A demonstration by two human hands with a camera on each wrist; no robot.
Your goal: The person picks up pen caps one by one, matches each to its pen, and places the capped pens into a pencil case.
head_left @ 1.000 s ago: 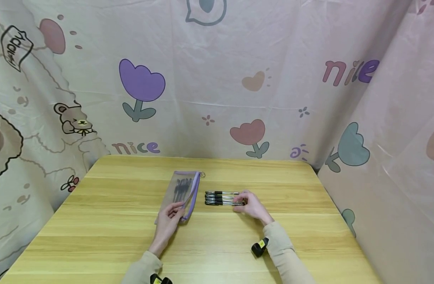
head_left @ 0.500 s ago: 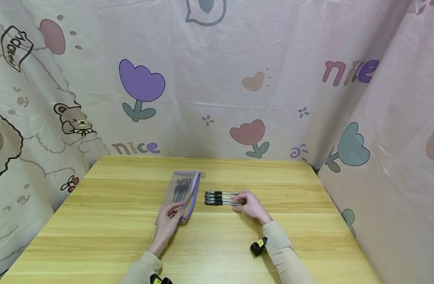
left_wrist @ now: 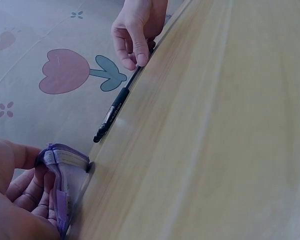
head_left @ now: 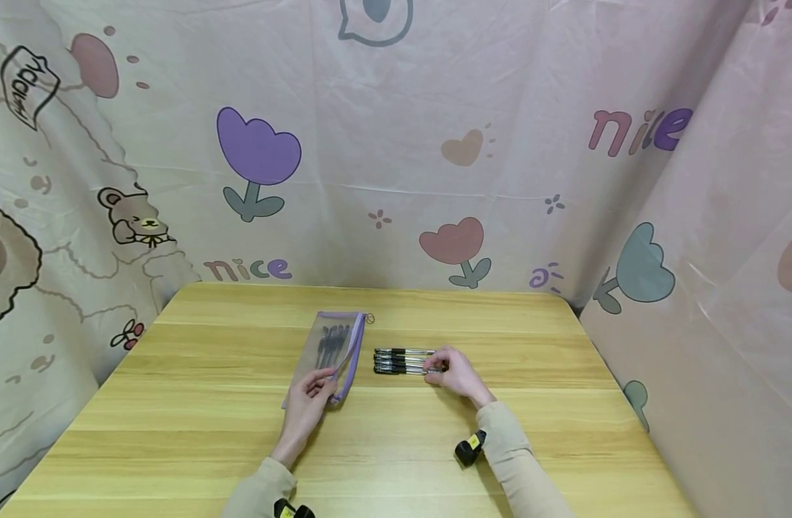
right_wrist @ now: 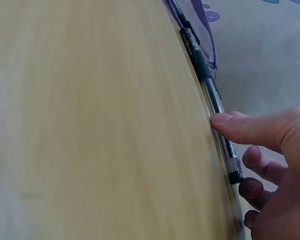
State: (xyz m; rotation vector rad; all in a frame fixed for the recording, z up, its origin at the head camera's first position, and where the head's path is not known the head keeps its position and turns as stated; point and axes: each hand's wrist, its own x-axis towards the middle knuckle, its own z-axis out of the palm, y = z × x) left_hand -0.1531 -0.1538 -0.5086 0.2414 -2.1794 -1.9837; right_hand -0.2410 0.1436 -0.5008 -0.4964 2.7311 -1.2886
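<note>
A see-through pencil pouch (head_left: 308,354) with purple edging lies left of centre on the table, several dark pens (head_left: 333,347) showing inside. My left hand (head_left: 307,403) pinches its zipped edge near the front corner, lifting the opening a little, as the left wrist view shows at the pouch mouth (left_wrist: 65,165). To the right, several black-and-clear gel pens (head_left: 402,362) lie side by side, tips towards the pouch. My right hand (head_left: 459,374) holds their right ends between thumb and fingers. In the right wrist view the thumb (right_wrist: 235,127) presses the nearest pen (right_wrist: 195,52); the farther pens are hidden.
The wooden table (head_left: 195,403) extends around both hands. A patterned cloth (head_left: 383,144) hangs behind it and along both sides. A small ring (head_left: 370,319) hangs at the pouch's far corner. Black wrist cameras (head_left: 470,449) sit on both beige sleeves.
My right wrist and sleeve have shifted very slightly to the left. The pens, the pouch and my left hand stay where they were.
</note>
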